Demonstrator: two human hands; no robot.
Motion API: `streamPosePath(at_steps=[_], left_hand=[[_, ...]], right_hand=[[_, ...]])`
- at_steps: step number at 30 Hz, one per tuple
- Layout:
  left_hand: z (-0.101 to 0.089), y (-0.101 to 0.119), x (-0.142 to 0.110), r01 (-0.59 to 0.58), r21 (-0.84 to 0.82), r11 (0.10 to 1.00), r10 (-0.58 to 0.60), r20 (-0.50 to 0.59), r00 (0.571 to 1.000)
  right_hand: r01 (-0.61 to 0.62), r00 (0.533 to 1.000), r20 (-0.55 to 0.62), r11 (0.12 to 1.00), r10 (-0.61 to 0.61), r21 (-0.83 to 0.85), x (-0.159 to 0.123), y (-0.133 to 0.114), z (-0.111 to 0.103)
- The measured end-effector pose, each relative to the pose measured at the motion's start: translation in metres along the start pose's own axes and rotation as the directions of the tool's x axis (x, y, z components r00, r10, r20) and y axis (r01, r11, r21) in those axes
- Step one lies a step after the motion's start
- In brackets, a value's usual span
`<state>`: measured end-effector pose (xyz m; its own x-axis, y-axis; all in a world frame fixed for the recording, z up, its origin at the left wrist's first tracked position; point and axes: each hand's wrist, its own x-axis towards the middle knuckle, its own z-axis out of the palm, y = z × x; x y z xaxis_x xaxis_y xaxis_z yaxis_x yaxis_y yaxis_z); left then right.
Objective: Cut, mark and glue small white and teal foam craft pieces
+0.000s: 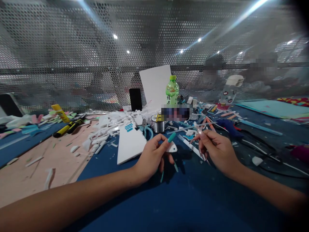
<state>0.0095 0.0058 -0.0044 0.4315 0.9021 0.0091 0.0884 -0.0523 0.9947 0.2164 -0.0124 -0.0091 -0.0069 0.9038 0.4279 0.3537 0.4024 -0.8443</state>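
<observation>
Left hand (151, 156): our thumb and fingers pinch a white fish-shaped piece (171, 148) (a dark dot sits near its pointed end, like an eye).
Fish-shaped piece: held just above the desk (183, 203), its tip pointing toward our other side.
Right hand (220, 149): raised near the piece but apart from it, thumb and forefinger drawn close together; whether they grip something small, we cannot tell.
White board (129, 146): flat on the desk just beyond our left wrist, blue strips on its surface.
Spool (159, 126): upright beyond our left hand, with blue-handled scissors (148, 131) just beside it.
Bottle (172, 90): green-capped and upright, in front of a standing white sheet (155, 83).
Phone (135, 99): dark-screened, propped upright behind the white scraps (112, 124).
Glue gun (229, 128): blue, lying beyond our right hand.
</observation>
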Motion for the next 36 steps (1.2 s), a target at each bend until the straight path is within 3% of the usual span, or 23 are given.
streamPosePath(at_steps=[9, 14, 20, 36], left_hand=[[0.001, 0.000, 0.000, -0.042, 0.047, 0.998, 0.038, 0.095, 0.995], [0.001, -0.004, 0.000, -0.017, 0.185, 0.983, 0.013, 0.021, 1.000], [0.002, -0.003, 0.000, 0.008, 0.318, 0.948, -0.007, -0.004, 1.000], [0.005, -0.004, -0.001, -0.024, 0.241, 0.970, 0.015, 0.038, 0.999]], right_hand=[[-0.026, 0.998, -0.053, 0.991, 0.034, 0.128, 0.000, 0.004, 0.003], [0.035, 0.999, 0.008, 0.983, -0.038, 0.181, -0.006, 0.000, 0.004], [0.161, 0.984, 0.058, 0.984, -0.166, 0.074, -0.012, -0.005, 0.006], [0.345, 0.929, 0.157, 0.937, -0.334, -0.050, -0.016, -0.009, 0.008]])
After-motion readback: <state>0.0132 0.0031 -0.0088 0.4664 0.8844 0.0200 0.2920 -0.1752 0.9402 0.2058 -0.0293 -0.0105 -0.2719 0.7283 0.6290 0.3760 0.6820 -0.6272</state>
